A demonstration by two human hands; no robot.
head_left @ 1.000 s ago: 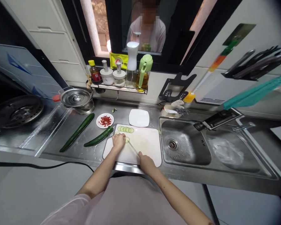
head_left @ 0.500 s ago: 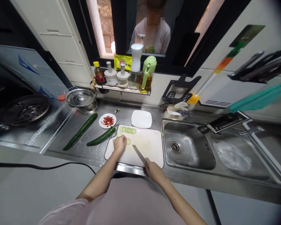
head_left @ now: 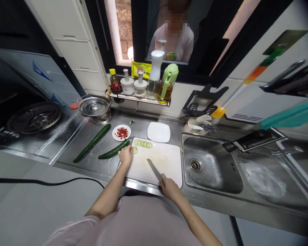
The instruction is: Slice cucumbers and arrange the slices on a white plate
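Observation:
My left hand (head_left: 125, 155) is at the left edge of the white cutting board (head_left: 159, 169), its fingers curled closed with the fingertips at a round cucumber slice (head_left: 135, 149). Just above, a row of overlapping cucumber slices (head_left: 143, 143) lies along the board's upper left. In my right hand (head_left: 170, 186) is the handle of a kitchen knife (head_left: 154, 169), its blade pointing up and left, low over or on the board. A cut cucumber (head_left: 110, 153) rests left of the board, its end by my left hand. Farther left lies a whole cucumber (head_left: 92, 143).
Behind the board are a small plate of chopped red chili (head_left: 121, 132) and a white square plate (head_left: 158, 132). The sink (head_left: 210, 167) adjoins on the right. A steel pot (head_left: 94, 109) stands at back left, beneath a rack of seasoning jars (head_left: 140, 89).
My left hand has moved left across the board, and the separate slice once right of its fingers no longer shows there. The knife stays nearly in place. The view has shifted slightly.

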